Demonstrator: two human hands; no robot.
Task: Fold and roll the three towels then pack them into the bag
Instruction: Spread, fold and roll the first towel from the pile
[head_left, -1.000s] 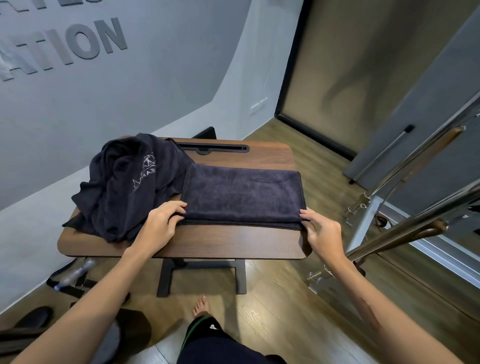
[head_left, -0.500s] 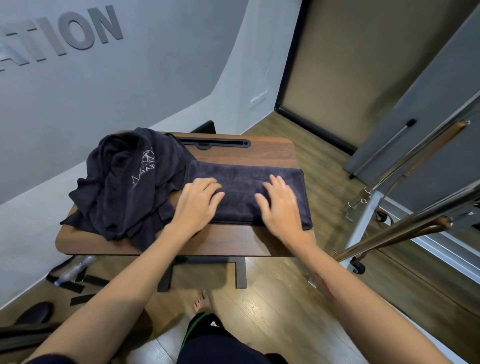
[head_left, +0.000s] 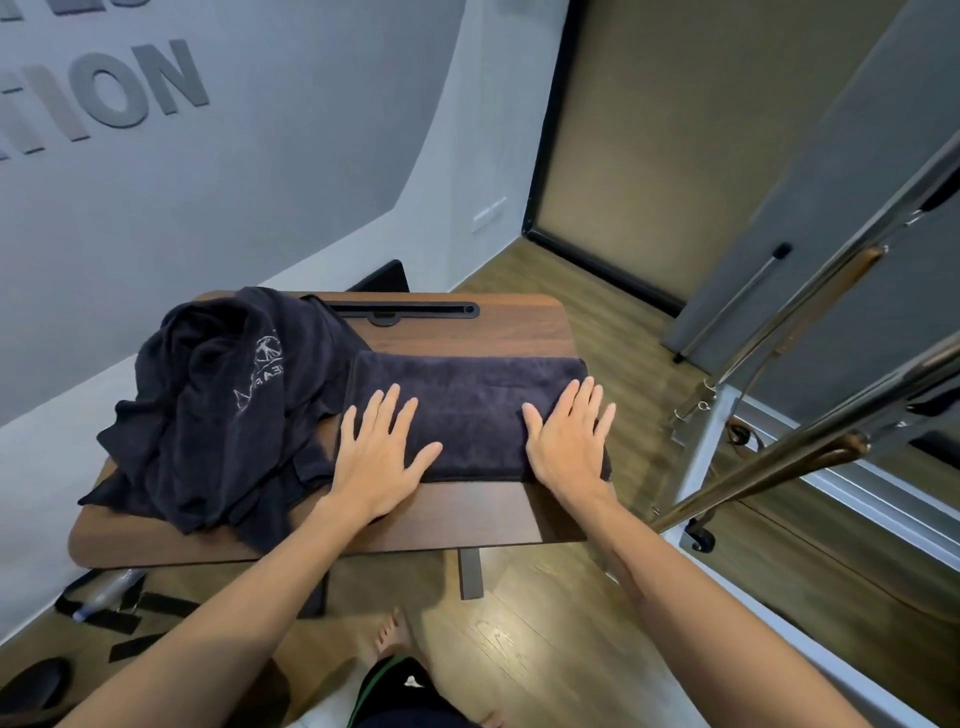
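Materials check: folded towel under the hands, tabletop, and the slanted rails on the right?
Folded towel: dark navy or charcoal terry-type cloth, matte, with a fuzzy napped pile; both palms lie flat on it. Tabletop: dark walnut-look wood grain, satin sheen; it could be laminate or veneer, which cannot be told. Slanted rails: polished metal, likely chromed or stainless steel, judging by their bright mirror-like highlights.

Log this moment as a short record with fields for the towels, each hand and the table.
folded towel: lies flat as a long strip on the table
unfolded towels: crumpled heap at its left end
left hand: fingers spread, presses the strip's left end
right hand: flat on its right end
table: wooden, slot along far edge
bag: not visible
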